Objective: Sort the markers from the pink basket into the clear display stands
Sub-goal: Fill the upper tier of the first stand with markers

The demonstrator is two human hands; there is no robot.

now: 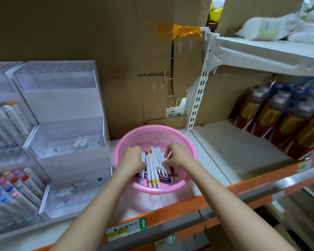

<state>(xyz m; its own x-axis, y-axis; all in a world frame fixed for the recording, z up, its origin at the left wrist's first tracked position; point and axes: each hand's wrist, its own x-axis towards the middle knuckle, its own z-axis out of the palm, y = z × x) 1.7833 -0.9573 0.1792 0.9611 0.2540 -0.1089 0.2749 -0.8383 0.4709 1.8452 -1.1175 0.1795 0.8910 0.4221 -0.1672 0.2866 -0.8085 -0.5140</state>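
Head view: both hands are working inside the basket. The left hand (pixel 132 157) is curling its fingers over the left side of the markers (pixel 153 167). The right hand (pixel 178 154) is pinching the same bunch from the right, fingers bent onto the barrels. The markers are lying loose in the pink basket (pixel 172 189), which is sitting on the shelf (pixel 216 160) near its orange front edge, just right of the clear display stands (pixel 65 142).

Judgement: the markers are appearing light, stiff and smooth, so a bunch is likely to be rolling and slipping. Gripping around mid-barrel, ends aligned, is looking safest. The nearer stand is appearing nearly empty; the one at the shelf's left end is partly filled. Bottles (pixel 279 120) are standing at the right.
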